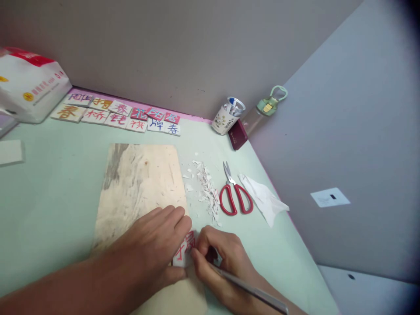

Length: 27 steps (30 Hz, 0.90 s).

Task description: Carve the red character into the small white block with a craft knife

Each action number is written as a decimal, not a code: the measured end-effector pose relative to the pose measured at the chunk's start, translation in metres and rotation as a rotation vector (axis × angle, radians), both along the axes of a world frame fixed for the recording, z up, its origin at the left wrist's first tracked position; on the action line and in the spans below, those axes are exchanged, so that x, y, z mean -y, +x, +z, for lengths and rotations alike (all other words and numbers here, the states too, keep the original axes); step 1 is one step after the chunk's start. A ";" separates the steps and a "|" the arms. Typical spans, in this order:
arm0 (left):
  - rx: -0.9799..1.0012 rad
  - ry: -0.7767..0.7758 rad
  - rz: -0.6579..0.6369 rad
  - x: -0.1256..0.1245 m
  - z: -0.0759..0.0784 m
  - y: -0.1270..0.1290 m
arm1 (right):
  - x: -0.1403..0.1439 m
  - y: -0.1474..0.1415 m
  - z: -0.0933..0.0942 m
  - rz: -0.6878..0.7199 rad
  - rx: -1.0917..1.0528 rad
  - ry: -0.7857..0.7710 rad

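The left hand (157, 245) is pressing down over a small white block (184, 252) with a red character on it, fingers curled around its far side and thumb tucked under at 6 o'clock. The right hand (223, 258) is closed around a thin metal knife (252, 291), pinching it like a pen with the tip hidden against the block's right edge. The block is sitting at the 5 o'clock corner of the board (141, 188), close to the edge.

The risk I am seeing: the blade is working right beside the left fingertips, so a slip toward 9 o'clock could nick them or gouge the red strokes. The block is also lying near the board's rim, so a hard push could be sliding it off.

The block is mostly covered, so I cannot tell its long axis for sure; the character is reading tilted toward 1 o'clock. The knife is running from 4 o'clock up to 10 o'clock.

White chips (208, 190) are lying at 1 o'clock of the hands, red scissors (234, 197) just beyond them
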State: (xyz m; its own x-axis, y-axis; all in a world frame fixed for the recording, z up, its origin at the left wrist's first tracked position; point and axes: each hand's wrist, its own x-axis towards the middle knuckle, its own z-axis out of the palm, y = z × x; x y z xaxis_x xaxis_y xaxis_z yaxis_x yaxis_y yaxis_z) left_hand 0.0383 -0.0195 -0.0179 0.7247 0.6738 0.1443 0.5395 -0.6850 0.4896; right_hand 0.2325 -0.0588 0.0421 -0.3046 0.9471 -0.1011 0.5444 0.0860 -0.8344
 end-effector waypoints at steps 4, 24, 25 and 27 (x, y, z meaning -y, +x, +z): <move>-0.071 -0.140 -0.044 -0.005 0.003 -0.004 | -0.001 0.001 0.000 -0.002 0.000 -0.048; -0.133 -0.297 -0.097 -0.016 0.019 -0.006 | -0.002 0.006 -0.001 0.015 0.010 -0.002; -0.130 -0.296 -0.097 -0.016 0.019 -0.006 | -0.002 0.006 -0.001 0.014 0.015 0.006; -0.126 -0.285 -0.095 -0.016 0.018 -0.006 | -0.001 0.005 0.000 0.013 0.035 0.028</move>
